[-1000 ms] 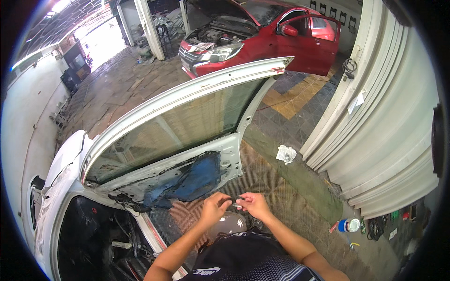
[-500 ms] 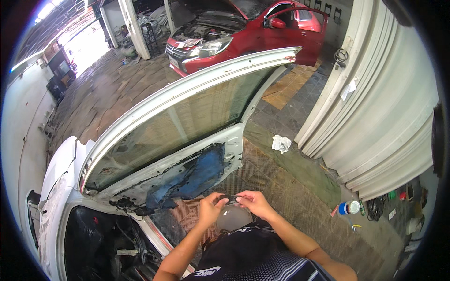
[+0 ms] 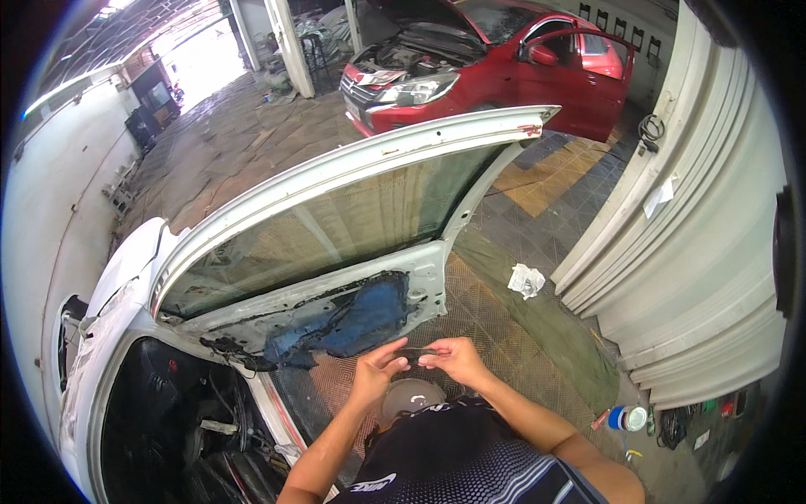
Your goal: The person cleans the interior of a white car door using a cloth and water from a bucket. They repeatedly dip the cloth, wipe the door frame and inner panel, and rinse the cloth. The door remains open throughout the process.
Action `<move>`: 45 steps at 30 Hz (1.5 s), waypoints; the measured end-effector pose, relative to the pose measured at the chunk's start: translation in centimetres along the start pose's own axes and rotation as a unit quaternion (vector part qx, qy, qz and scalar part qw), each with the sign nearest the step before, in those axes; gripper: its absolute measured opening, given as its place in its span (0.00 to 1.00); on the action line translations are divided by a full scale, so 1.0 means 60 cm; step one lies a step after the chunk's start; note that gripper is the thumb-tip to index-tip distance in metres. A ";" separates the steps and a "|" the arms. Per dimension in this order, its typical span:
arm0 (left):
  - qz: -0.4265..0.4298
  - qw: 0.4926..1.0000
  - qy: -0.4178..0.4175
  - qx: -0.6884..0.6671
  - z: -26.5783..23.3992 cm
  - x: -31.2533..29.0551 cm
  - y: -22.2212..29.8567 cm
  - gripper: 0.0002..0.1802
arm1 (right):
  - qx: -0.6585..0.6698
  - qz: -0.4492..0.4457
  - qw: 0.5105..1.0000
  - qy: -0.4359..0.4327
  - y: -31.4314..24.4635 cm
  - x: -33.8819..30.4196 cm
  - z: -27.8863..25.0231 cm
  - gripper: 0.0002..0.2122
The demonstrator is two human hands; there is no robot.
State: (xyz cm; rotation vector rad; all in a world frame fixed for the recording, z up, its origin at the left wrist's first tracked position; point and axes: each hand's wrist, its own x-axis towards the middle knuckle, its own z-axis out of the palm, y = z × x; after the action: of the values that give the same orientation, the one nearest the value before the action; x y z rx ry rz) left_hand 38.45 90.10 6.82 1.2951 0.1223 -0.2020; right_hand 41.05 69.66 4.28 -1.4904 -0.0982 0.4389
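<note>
Between both hands I hold a small dark strip (image 3: 416,352), its kind too small to make out. My left hand (image 3: 379,370) pinches its left end, and my right hand (image 3: 455,359) pinches its right end. Just below them, partly covered by my black shirt, is a round greyish lid-like surface (image 3: 411,398). Ahead and to the left stands an open white car door (image 3: 426,290), stripped of its inner trim. Blue sheeting with black sealant (image 3: 365,315) covers part of its inner panel.
The white car's dark, stripped interior (image 3: 159,403) is at lower left. A red car (image 3: 495,84) stands beyond with its hood up. A folding metal shutter (image 3: 714,202) is on the right. Crumpled paper (image 3: 526,281) and a blue-and-white can (image 3: 627,417) are on the floor.
The view has shifted, so the surroundings sit lower and mostly further right. Both hands still pinch the dark strip, now held slightly apart from the round surface.
</note>
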 end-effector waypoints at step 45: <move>0.091 0.967 0.087 0.223 0.004 0.018 0.091 0.08 | 0.109 -0.076 0.991 -0.010 -0.100 0.046 0.027 0.09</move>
State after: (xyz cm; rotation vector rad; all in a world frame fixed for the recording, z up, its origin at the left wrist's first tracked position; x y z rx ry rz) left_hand 40.71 91.21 11.79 1.7632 0.1104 0.0476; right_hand 44.37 71.99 9.74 -1.2544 -0.1726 0.3296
